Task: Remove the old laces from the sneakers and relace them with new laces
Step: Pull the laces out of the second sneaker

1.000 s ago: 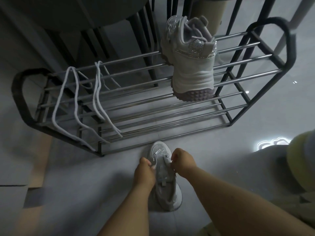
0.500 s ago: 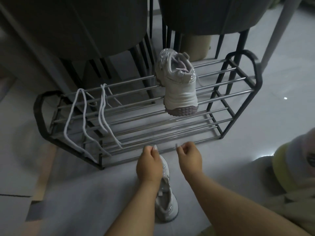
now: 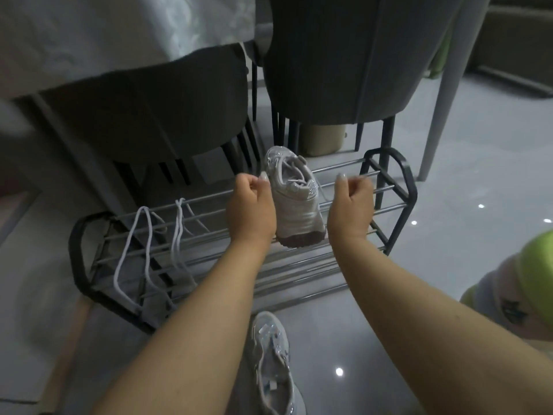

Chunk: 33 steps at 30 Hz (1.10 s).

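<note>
Domestic interior, dining area of a home. A cloth-covered dining table (image 3: 119, 34) stands above two dark upholstered chairs (image 3: 344, 61) on slim legs. A low metal shoe rack (image 3: 398, 175) sits on glossy grey floor tiles (image 3: 478, 145), with a sneaker (image 3: 294, 202) on its rails.

A black-framed shoe rack (image 3: 401, 175) with chrome bars stands on a glossy grey tiled floor (image 3: 478, 145). Behind it are two dark grey upholstered chairs (image 3: 344, 61) on thin black legs. A pale patterned cloth (image 3: 104, 34) hangs over the tabletop at upper left. A beige bin (image 3: 321, 139) sits under the right chair.
</note>
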Each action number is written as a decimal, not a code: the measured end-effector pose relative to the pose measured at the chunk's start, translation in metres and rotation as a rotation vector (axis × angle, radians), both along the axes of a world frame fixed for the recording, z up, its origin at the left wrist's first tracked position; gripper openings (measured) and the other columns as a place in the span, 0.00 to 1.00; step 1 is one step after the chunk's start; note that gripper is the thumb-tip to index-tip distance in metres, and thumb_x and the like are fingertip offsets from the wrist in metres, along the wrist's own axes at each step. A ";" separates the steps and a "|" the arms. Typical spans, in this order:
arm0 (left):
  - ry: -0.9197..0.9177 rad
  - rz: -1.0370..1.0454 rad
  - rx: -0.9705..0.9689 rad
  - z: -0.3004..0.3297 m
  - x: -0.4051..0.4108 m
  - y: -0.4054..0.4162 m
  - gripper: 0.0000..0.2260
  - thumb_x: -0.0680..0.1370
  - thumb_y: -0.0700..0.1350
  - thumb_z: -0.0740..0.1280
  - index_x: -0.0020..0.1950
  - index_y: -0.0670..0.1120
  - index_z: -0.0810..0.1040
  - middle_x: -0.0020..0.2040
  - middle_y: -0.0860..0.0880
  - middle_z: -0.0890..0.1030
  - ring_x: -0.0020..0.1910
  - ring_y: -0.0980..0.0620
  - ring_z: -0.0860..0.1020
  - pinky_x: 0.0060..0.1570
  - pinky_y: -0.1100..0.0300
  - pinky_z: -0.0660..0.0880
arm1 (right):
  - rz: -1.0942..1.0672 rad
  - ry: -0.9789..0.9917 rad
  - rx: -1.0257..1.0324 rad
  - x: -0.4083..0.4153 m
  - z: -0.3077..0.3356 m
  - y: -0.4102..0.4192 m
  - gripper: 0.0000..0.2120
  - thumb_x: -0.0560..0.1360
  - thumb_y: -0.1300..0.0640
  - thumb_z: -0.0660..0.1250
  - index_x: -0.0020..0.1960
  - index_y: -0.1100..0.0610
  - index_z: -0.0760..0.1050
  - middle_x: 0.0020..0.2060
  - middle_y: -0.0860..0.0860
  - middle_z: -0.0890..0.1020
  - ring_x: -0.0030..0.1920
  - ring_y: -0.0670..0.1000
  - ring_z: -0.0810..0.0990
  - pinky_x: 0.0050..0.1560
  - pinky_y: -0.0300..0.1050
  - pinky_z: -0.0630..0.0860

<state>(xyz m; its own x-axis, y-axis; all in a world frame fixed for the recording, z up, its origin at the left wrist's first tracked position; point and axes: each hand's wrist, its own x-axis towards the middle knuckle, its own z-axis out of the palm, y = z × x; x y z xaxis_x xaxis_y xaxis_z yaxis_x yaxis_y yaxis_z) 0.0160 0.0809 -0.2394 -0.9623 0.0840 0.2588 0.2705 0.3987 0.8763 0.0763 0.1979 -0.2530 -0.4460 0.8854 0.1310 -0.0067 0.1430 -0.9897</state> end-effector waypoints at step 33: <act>0.013 -0.118 -0.493 0.057 -0.010 0.008 0.12 0.82 0.48 0.58 0.42 0.43 0.69 0.37 0.47 0.72 0.39 0.46 0.69 0.37 0.57 0.60 | 0.399 -0.335 0.426 -0.028 0.046 0.015 0.18 0.77 0.48 0.63 0.35 0.59 0.71 0.27 0.50 0.70 0.32 0.54 0.70 0.34 0.49 0.69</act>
<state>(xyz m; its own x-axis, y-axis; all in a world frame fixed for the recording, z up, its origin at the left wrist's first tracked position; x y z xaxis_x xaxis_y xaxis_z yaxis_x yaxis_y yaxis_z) 0.0062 0.0885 -0.1824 -0.9358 0.3074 0.1727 0.3484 0.7301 0.5879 0.0484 0.2133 -0.2068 -0.8054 0.5461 0.2305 0.1574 0.5719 -0.8051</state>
